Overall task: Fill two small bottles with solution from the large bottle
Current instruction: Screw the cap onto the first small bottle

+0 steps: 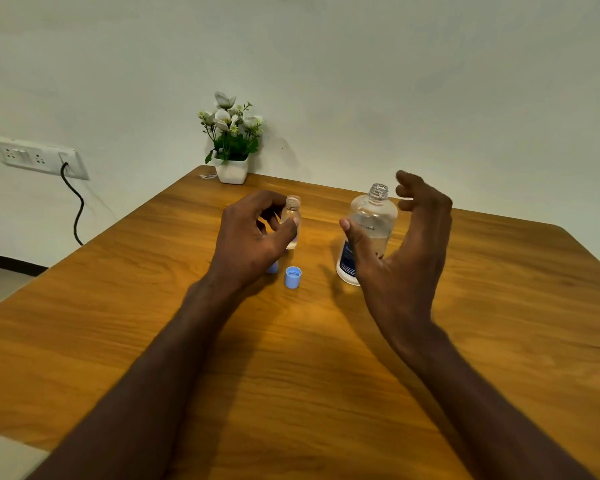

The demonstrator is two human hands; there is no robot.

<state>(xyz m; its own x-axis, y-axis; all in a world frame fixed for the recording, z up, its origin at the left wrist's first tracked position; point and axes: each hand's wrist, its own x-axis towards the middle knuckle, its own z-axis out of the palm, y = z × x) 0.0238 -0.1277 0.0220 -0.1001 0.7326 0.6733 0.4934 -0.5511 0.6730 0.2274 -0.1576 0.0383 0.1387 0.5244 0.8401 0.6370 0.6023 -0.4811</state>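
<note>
A small clear uncapped bottle (292,216) stands on the wooden table (499,323). My left hand (250,240) curls around it, thumb and fingers touching its body. To the right stands the large clear bottle (369,223), uncapped, with a dark blue label and some liquid inside. My right hand (406,244) is spread beside it, thumb near its left side and fingers behind its right shoulder, not clearly gripping. A light blue cap (292,277) lies open side up between my hands. Another light blue piece (272,267) peeks from under my left hand. A second small bottle is not visible.
A white pot of artificial flowers (232,140) sits at the table's far edge against the wall. A wall socket panel (39,157) with a black cable (75,206) hangs to the left. The table's near half lies under my forearms.
</note>
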